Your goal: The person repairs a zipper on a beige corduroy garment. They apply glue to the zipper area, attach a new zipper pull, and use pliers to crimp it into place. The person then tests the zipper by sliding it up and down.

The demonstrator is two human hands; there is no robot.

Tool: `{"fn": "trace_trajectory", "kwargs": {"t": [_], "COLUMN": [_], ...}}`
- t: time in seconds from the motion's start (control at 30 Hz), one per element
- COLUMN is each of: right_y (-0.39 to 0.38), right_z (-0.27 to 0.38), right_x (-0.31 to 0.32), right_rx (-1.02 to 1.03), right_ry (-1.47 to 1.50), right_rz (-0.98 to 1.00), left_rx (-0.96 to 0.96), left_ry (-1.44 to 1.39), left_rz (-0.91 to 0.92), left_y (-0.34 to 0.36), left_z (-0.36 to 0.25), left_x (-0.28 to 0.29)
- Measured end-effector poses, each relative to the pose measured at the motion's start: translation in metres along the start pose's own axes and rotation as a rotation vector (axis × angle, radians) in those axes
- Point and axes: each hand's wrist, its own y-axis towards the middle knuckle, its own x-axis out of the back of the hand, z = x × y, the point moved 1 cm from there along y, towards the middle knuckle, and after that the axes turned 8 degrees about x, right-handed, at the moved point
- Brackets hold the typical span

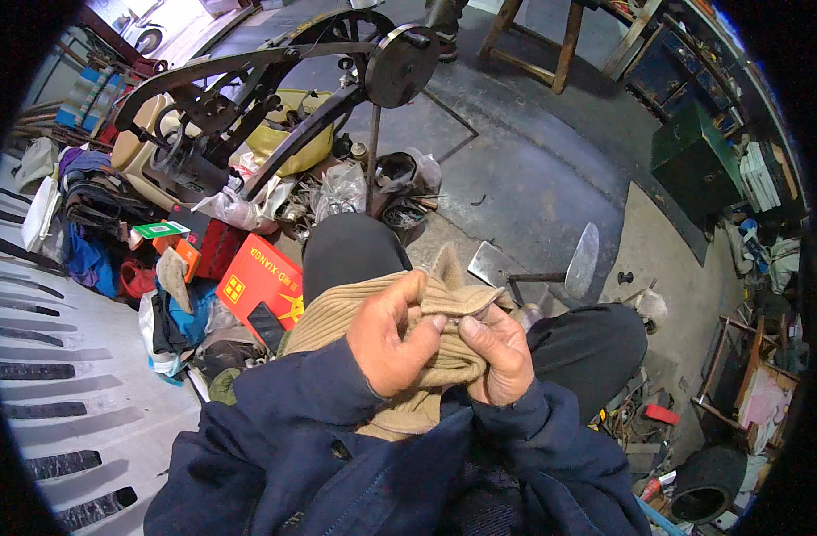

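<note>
Here left grip, right grip both pinch one tan cloth.

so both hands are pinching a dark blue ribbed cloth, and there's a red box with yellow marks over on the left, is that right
Not quite: the ribbed cloth is tan, not dark blue, as the head view shows. The rest stands: the left hand and right hand both pinch it, and the red box with yellow marks is over on the left.
</note>
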Motion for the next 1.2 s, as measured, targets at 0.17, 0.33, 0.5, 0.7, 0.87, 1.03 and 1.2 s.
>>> {"fn": "trace_trajectory", "kwargs": {"t": [0.17,0.33,0.5,0.7,0.87,1.03,1.2], "right_y": [-0.002,0.002,0.003,0.001,0.001,0.005,0.001], "right_z": [0.001,0.000,-0.002,-0.004,-0.003,0.008,0.013], "right_x": [0.000,0.002,0.004,0.004,0.003,0.005,0.006], "right_rx": [0.008,-0.014,-0.029,-0.006,-0.032,-0.138,-0.079], "right_ry": [-0.059,0.024,0.052,0.036,0.046,0.070,-0.198], "right_rz": [-0.037,0.007,-0.002,-0.044,-0.061,0.071,0.040], "left_rx": [-0.037,0.032,0.047,0.061,0.071,0.117,0.175], "left_ry": [0.007,-0.064,-0.003,-0.032,-0.026,-0.162,-0.279], "left_rz": [-0.068,-0.020,-0.042,-0.060,-0.064,-0.004,0.040], "left_y": [0.001,0.000,0.002,0.004,0.002,0.006,0.009], "left_z": [0.002,0.000,0.001,0.004,0.004,0.005,0.006], "left_x": [-0.005,0.000,0.003,0.000,-0.003,0.003,0.004]}}
